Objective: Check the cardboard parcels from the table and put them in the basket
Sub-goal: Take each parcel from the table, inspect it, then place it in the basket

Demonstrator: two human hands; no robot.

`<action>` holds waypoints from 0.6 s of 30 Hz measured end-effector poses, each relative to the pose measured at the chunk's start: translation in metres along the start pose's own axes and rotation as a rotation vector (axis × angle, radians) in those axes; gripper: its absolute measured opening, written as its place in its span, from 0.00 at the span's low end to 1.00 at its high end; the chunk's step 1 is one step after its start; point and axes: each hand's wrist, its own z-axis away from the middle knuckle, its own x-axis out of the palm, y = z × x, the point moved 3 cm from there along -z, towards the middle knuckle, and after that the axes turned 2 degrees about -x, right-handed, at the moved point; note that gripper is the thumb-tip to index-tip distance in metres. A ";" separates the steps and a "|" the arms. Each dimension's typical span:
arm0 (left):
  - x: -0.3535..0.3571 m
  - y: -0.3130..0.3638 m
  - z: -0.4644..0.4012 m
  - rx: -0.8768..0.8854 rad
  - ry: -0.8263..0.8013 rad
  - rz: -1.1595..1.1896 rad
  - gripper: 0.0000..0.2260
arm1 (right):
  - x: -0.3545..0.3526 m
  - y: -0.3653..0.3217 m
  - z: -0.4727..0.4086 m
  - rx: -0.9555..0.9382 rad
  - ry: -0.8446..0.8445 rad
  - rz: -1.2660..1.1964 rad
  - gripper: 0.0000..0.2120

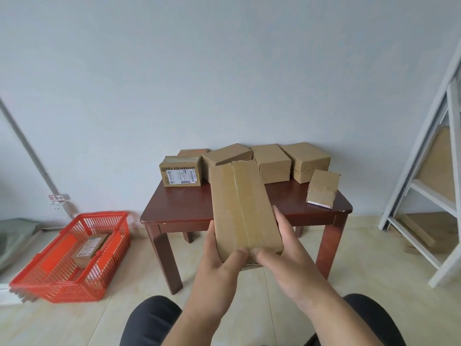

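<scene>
A long taped cardboard parcel (243, 208) is held up in front of the table, its taped face toward me. My left hand (219, 265) grips its near left edge, thumb on top. My right hand (287, 250) grips the near right edge, thumb on the tape seam. Several more cardboard parcels stand on the dark wooden table (189, 208), among them a labelled one (180, 174) at the back left and a small tilted one (323, 188) at the right. A red basket (104, 278) on the floor to the left holds one parcel (91, 248).
A white metal shelf frame (424, 186) stands at the right with cardboard pieces on its lower level. A grey pipe (27, 148) runs down the wall at the left. My knees in dark trousers (149, 320) show at the bottom. The floor is tiled.
</scene>
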 end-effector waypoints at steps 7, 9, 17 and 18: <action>0.006 -0.003 0.006 -0.010 0.099 -0.009 0.26 | 0.004 0.002 0.002 -0.082 0.099 -0.007 0.34; 0.004 -0.002 0.004 -0.032 0.143 0.023 0.24 | 0.007 0.004 0.002 -0.083 0.109 -0.037 0.32; 0.002 0.009 0.005 0.012 0.195 0.044 0.22 | 0.012 0.002 0.002 -0.058 0.147 -0.064 0.31; 0.002 0.008 0.005 0.024 0.186 0.037 0.23 | 0.011 0.000 0.001 -0.055 0.163 -0.052 0.29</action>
